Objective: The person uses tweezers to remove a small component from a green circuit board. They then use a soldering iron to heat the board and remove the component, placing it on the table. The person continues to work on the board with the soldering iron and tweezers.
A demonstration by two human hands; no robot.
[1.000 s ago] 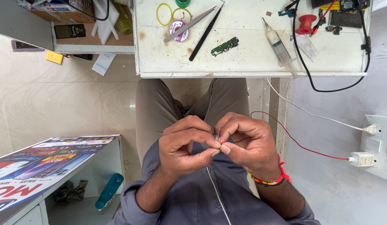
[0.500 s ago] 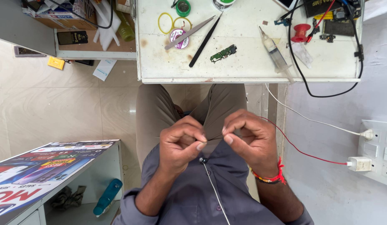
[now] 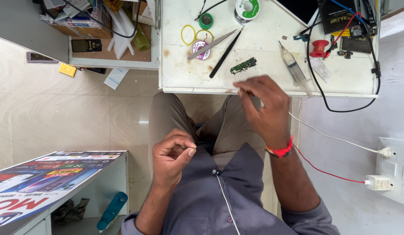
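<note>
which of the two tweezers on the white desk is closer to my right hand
The black tweezers: their tip lies nearer the right hand than the silver tweezers, which lie further left.

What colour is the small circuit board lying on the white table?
The small circuit board is green, seen in the head view, lying beyond the right hand.

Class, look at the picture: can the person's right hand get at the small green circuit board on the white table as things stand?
Probably yes: the right hand is raised at the table's near edge, just short of the green circuit board, with nothing between them.
</note>
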